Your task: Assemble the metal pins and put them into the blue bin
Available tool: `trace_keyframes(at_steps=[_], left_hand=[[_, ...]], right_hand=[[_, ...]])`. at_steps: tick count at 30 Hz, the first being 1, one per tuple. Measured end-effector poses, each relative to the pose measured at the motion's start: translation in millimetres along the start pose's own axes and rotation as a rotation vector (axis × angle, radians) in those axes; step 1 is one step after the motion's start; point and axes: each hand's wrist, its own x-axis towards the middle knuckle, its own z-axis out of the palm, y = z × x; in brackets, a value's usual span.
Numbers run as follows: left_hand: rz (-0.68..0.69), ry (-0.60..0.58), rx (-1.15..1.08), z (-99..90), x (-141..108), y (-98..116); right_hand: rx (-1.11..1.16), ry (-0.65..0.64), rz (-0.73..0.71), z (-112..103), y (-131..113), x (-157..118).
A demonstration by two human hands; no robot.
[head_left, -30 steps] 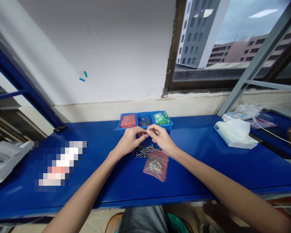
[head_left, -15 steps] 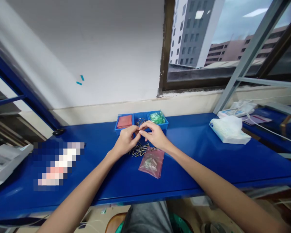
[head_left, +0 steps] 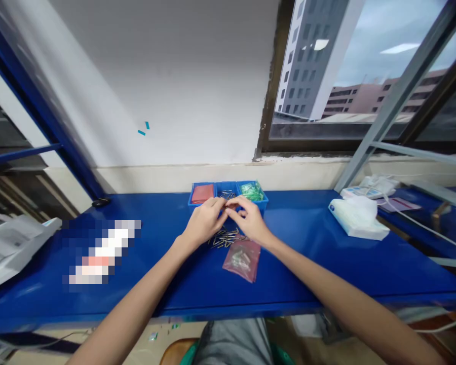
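Holding left hand point(head_left: 204, 219) and right hand point(head_left: 251, 219) fingertip to fingertip above the worktop point(head_left: 300, 263).
Fingers curled, tips meeting; too small to tell whether either hand pinches a part. Loose slim metal pins point(head_left: 223, 238) lie on the worktop below, at the edge of a pink bag point(head_left: 254, 250). Advice: keep tips low over the pins, both hands steady, so any slip lands among them.

Looks like a small-parts workshop to me: blue desk point(head_left: 307, 268), blue parts bins point(head_left: 263, 205), loose metal pieces point(head_left: 225, 239), pink plastic bag point(head_left: 243, 272).
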Motion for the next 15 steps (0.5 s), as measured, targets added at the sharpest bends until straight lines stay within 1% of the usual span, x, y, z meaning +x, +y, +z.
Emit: trace_keyframes(at_steps=[2, 6, 8, 12, 15], left_hand=[[0.015, -0.005, -0.028, -0.9, 1, 0], [-0.001, 0.003, -0.144, -0.3, 5, 1], [-0.012, 0.008, -0.191, -1.2, 4, -1], [-0.01, -0.001, -0.221, -2.1, -4, -14], [-0.013, -0.013, -0.236, 0.4, -8, -21]], right_hand=[[-0.001, 0.01, -0.016, 0, -4, -1], [-0.108, 0.052, -0.068, -5, -8, -1], [-0.159, 0.041, -0.086, -6, -7, -1], [-0.299, 0.009, -0.109, -4, 0, -2], [-0.381, -0.052, -0.141, -4, 8, -2]])
